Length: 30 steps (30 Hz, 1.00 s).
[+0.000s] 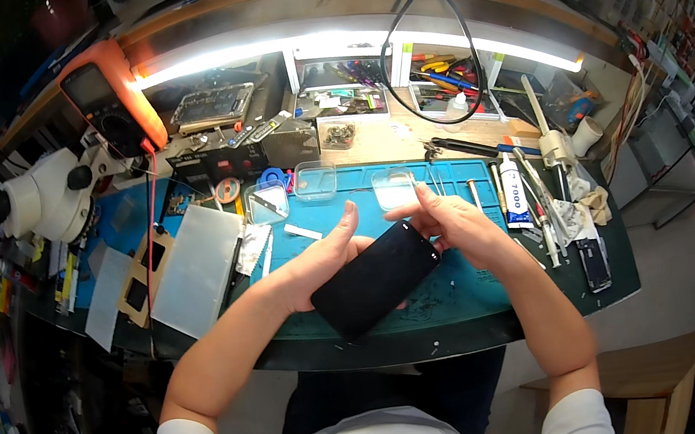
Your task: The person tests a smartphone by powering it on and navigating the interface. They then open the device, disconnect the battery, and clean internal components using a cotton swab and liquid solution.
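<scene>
A black smartphone point(376, 281) is held tilted above the front part of the turquoise work mat point(472, 288), its dark face up. My left hand point(315, 269) grips its left side, the thumb raised along the upper edge and the other fingers mostly hidden beneath. At the phone's upper right end, my right hand point(466, 230) has its fingers bent against the short edge. Beyond my hands are a clear plastic box point(316, 182) and a second shallow clear tray point(395, 196). A small white strip point(303, 231) lies near my left thumb.
An orange multimeter point(145, 113) and a white microscope point(46, 206) stand at the left, near a frosted sheet point(197, 268). To the right are a white glue tube point(515, 199), syringes and a small opened phone point(594, 264). A black cable loop point(471, 34) hangs overhead.
</scene>
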### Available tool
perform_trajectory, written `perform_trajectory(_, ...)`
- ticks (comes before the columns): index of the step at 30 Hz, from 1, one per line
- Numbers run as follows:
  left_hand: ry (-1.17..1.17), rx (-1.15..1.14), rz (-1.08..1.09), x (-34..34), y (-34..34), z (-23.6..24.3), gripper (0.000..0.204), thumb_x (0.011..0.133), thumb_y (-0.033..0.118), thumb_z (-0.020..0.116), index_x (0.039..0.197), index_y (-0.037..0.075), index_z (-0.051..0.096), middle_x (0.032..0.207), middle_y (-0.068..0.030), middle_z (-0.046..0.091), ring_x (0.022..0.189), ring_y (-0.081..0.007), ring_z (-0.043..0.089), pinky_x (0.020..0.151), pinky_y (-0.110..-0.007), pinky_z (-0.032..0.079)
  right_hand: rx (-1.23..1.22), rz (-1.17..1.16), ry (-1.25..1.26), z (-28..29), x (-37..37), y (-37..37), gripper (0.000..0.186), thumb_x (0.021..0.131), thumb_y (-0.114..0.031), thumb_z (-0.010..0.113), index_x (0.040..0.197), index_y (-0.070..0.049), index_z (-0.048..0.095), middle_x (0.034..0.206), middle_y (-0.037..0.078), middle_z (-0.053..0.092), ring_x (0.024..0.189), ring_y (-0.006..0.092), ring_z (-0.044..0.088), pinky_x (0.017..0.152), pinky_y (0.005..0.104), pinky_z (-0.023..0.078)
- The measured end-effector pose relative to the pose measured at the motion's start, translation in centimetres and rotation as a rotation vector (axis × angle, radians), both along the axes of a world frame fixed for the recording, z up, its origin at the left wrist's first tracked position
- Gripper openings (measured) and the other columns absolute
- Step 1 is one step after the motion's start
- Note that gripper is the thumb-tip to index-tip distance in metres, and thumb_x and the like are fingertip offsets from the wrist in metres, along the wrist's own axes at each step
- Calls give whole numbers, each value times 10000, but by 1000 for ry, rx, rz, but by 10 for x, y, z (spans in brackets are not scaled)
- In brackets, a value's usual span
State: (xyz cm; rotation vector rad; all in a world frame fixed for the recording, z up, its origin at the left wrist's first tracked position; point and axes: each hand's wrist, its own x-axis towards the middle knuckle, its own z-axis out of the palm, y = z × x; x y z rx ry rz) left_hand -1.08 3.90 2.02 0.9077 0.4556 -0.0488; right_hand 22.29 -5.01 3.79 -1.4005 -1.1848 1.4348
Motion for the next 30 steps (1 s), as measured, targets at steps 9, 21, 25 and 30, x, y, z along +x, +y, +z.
perform_trajectory(9, 47, 606, -143, -7, 10, -2, 959, 982, 792, 234, 1384, 2, 600, 1244, -138, 683, 1196, -216, 620, 1045, -339, 481, 84, 45, -100, -8, -4, -43, 639, 1109, -540, 354, 1341, -36, 671, 977, 45, 667, 870, 117, 606, 697, 254, 534)
perform_trajectory(21, 64, 1445, -257, -4, -18, 22, 693, 991, 579, 601, 1384, 7, 597, 1235, -200, 618, 1217, -360, 562, 1038, -420, 453, 130, -89, -161, -24, 6, -61, 601, 1113, -492, 395, 1296, 12, 668, 1164, 104, 690, 957, 140, 616, 752, 257, 542)
perform_trajectory(25, 91, 1525, -254, -8, -25, 24, 737, 976, 583, 620, 1434, 11, 537, 1278, -195, 589, 1238, -361, 540, 1049, -421, 440, 211, -78, -188, -27, 2, -63, 587, 1117, -475, 395, 1336, 13, 637, 1184, 109, 693, 995, 155, 644, 772, 269, 546)
perform_trajectory(30, 69, 1573, -170, -22, -39, 22, 796, 913, 509, 732, 1488, 27, 467, 1332, -202, 570, 1263, -373, 529, 1078, -460, 421, 229, -86, -179, -29, 0, -67, 580, 1119, -468, 397, 1345, 13, 629, 1186, 113, 700, 996, 163, 663, 781, 277, 545)
